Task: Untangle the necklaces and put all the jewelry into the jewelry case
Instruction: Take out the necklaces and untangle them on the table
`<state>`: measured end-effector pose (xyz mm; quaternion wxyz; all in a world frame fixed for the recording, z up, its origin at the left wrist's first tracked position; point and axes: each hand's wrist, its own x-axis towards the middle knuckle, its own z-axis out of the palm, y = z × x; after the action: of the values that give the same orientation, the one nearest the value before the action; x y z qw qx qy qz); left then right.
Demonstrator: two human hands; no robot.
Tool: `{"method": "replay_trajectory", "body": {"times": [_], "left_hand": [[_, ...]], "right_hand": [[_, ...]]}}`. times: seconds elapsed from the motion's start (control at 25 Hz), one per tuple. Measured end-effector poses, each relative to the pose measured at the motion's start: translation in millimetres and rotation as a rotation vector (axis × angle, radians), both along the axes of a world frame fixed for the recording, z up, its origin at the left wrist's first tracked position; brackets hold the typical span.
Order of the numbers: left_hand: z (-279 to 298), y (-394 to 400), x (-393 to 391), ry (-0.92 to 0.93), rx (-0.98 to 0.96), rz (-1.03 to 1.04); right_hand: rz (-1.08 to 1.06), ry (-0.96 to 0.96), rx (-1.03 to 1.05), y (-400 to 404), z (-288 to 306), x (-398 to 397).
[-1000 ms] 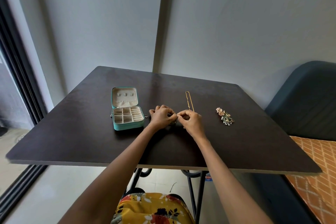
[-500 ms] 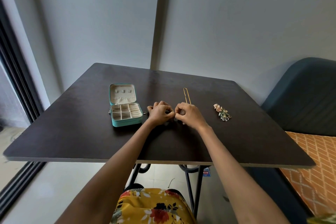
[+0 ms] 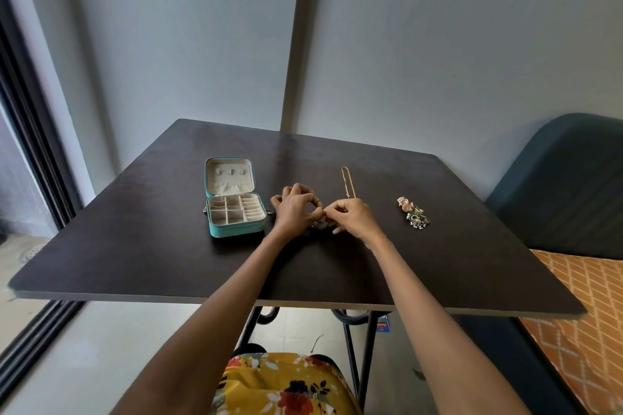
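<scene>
Hands meet mid-table: left hand [image 3: 296, 210] and right hand [image 3: 352, 219] are curled, fingertips pinched together over a small dark tangle [image 3: 318, 225], too tiny to be made out properly. A gold necklace [image 3: 347, 183] is laid out just beyond the right hand. The open teal jewelry case [image 3: 232, 209] is sat left of them, and an earring pile [image 3: 414, 211] right.

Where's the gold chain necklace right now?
In the head view, the gold chain necklace lies stretched out on the table just beyond the right hand, between the open jewelry case and the earring pile.
</scene>
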<state>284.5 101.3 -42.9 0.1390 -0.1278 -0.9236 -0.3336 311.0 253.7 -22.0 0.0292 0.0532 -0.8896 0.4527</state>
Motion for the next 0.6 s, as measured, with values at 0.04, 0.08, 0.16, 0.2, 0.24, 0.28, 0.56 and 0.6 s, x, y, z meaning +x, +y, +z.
{"method": "replay_trajectory", "body": {"times": [0.04, 0.08, 0.16, 0.2, 0.24, 0.28, 0.56, 0.6], "left_hand": [[0.2, 0.4, 1.0, 0.031, -0.013, -0.002], [0.3, 1.0, 2.0, 0.061, -0.025, -0.004], [1.2, 0.9, 3.6, 0.112, -0.048, -0.005], [1.6, 0.4, 3.9, 0.128, -0.058, -0.003], [2.1, -0.2, 4.1, 0.138, -0.066, 0.002], [2.2, -0.5, 4.5, 0.146, -0.073, 0.006], [1.2, -0.1, 5.0, 0.203, -0.147, -0.006], [0.6, 0.0, 4.8, 0.199, -0.158, -0.014]], "right_hand": [[0.003, -0.069, -0.119, 0.4, -0.2, -0.3], [-0.003, -0.123, -0.220, 0.6, -1.0, -0.6], [-0.016, -0.179, -0.293, 0.0, -2.5, -2.1], [-0.017, -0.199, -0.289, -1.2, -1.5, -3.0], [-0.019, -0.221, -0.281, -2.4, 0.3, -4.1], [-0.022, -0.241, -0.281, -3.9, 1.9, -5.4], [-0.041, -0.250, -0.317, -8.4, 5.8, -6.8], [-0.037, -0.251, -0.312, -8.3, 5.8, -6.8]]}}
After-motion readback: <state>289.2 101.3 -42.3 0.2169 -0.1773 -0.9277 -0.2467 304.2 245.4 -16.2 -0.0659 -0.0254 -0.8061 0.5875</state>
